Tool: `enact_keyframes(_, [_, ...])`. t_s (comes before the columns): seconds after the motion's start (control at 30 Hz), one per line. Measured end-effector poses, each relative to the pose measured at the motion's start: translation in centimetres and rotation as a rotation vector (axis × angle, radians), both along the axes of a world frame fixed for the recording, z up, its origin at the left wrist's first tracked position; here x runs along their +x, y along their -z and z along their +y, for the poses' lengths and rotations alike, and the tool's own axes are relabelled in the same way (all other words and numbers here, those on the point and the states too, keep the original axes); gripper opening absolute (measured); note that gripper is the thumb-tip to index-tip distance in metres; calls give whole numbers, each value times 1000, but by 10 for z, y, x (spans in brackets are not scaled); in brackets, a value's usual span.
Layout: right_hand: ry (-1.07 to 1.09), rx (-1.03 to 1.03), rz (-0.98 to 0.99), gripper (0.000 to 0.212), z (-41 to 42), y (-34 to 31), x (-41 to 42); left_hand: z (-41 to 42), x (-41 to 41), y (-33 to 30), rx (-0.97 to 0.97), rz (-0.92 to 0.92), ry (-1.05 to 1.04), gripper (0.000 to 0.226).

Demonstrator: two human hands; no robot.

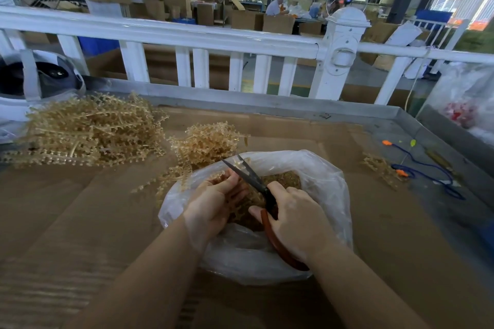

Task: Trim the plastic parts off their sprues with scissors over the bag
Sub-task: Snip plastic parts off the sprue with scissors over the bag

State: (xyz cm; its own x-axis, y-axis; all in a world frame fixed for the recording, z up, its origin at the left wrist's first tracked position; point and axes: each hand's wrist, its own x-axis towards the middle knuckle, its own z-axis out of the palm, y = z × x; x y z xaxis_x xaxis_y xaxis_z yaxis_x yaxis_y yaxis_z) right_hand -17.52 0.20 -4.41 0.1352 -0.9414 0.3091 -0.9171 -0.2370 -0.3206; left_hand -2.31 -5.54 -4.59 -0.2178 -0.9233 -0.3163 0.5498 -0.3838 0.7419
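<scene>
A clear plastic bag (323, 181) lies open on the cardboard, with tan cut parts (283, 177) inside. My left hand (213, 200) holds a tan sprue (217, 177) over the bag's mouth. My right hand (294, 219) grips scissors (256, 180) with a red-brown handle. Their dark blades are spread apart and point up-left at the sprue. Two heaps of tan sprues lie on the table: a big pile (91, 131) at the left and a smaller pile (211, 141) just behind the bag.
Cardboard (80, 222) covers the table. A white railing (187, 37) runs along the far edge. A white helmet-like object (34, 80) sits at far left. A blue cord with orange ends (425, 168) and a loose sprue (379, 165) lie right. A filled plastic bag (465, 99) stands far right.
</scene>
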Motion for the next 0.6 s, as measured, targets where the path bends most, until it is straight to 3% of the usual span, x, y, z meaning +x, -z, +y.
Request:
enact_keyframes(0.37, [-34,-26,-53,37,-3,-1,6,1,1,1,-63,-42,59,14])
enact_keyframes(0.6, [-27,-32,-15,48,-4,-3,7,-2,1,4,-64,-49,104,13])
